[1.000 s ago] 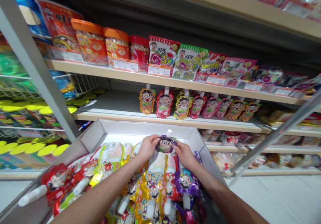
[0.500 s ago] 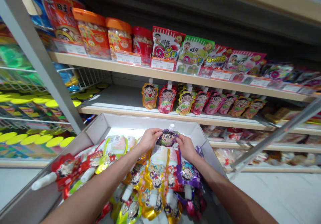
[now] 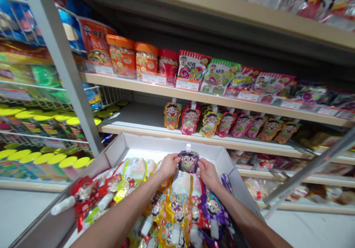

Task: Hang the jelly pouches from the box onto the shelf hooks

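Both my hands hold one purple spouted pouch point(image 3: 188, 161) with a cartoon face and a white cap, upright over a grey box point(image 3: 118, 150). My left hand point(image 3: 168, 165) pinches its left edge and my right hand point(image 3: 207, 171) pinches its right edge. Beneath my forearms the box is heaped with several similar pouches point(image 3: 177, 207) in red, yellow, gold and purple, most lying flat with their caps toward me.
A row of matching pouches point(image 3: 210, 122) stands on the middle shelf point(image 3: 144, 129) ahead, with bare shelf to their left. Orange-lidded jars point(image 3: 123, 57) and candy bags point(image 3: 191, 68) fill the shelf above. A grey upright post point(image 3: 65, 74) and wire baskets stand left.
The view has shifted right and slightly down, so the shelves sit further right in frame. My hands have raised the purple pouch a little higher, away from the heap.
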### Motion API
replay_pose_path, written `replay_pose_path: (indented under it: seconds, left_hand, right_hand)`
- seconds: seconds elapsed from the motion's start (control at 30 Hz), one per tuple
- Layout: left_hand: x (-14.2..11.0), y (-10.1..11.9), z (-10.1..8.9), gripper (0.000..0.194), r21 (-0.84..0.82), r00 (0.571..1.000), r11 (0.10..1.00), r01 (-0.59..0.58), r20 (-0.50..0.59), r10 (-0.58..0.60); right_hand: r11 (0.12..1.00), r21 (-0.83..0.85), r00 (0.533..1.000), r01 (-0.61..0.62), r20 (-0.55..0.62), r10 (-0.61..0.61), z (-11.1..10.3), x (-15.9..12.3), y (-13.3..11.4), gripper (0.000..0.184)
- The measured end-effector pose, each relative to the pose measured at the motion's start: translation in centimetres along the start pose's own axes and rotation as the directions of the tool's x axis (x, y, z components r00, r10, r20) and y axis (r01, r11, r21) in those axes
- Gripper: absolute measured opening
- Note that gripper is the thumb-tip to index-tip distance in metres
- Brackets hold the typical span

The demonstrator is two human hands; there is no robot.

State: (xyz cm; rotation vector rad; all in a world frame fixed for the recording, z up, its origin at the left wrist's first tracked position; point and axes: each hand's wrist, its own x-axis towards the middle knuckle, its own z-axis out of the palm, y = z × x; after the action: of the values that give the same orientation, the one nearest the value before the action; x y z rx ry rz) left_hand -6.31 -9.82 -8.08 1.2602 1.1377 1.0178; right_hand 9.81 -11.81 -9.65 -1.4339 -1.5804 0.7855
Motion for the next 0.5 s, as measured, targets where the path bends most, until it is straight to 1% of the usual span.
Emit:
replay_pose_path:
  seconds: [0.07, 0.13, 0.2, 0.27, 0.37, 0.43, 0.5]
  left_hand:
    - [0.2, 0.9, -0.8, 0.023, 0.018, 0.999, 1.000, -0.015, -0.030, 0.015]
    - [0.4, 2.8, -2.4, 0.023, 0.012, 0.997, 0.999, -0.053, -0.061, 0.053]
    - [0.4, 5.2, -4.6, 0.023, -0.002, 0.989, 0.994, -0.105, -0.104, 0.105]
    - [0.4, 7.5, -7.2, 0.023, -0.007, 0.974, 0.988, -0.154, -0.172, 0.150]
    - [0.9, 9.7, -11.1, 0.022, 0.024, 0.937, 0.979, -0.202, -0.287, 0.201]
    - [2.0, 10.4, -13.2, 0.022, 0.054, 0.909, 0.975, -0.214, -0.355, 0.219]
    - [3.6, 10.6, -14.8, 0.022, 0.084, 0.882, 0.973, -0.214, -0.411, 0.230]
  right_hand:
    - [0.997, 0.079, 1.000, -0.013, -0.003, 0.013, 0.6, 0.3, -1.5, 0.024]
    - [0.985, 0.170, 1.000, 0.013, -0.011, -0.011, 1.6, 1.0, -3.8, 0.023]
    - [0.969, 0.237, 0.998, 0.063, -0.024, -0.059, 3.0, 2.2, -6.5, 0.025]
    - [0.958, 0.267, 0.995, 0.100, -0.026, -0.096, 4.9, 3.8, -9.3, 0.026]
    - [0.958, 0.258, 0.992, 0.128, -0.054, -0.118, 8.0, 6.7, -12.8, 0.026]
    - [0.968, 0.216, 0.990, 0.130, -0.082, -0.115, 9.9, 8.8, -14.3, 0.026]
    - [0.983, 0.142, 0.989, 0.119, -0.109, -0.104, 11.5, 10.8, -15.2, 0.027]
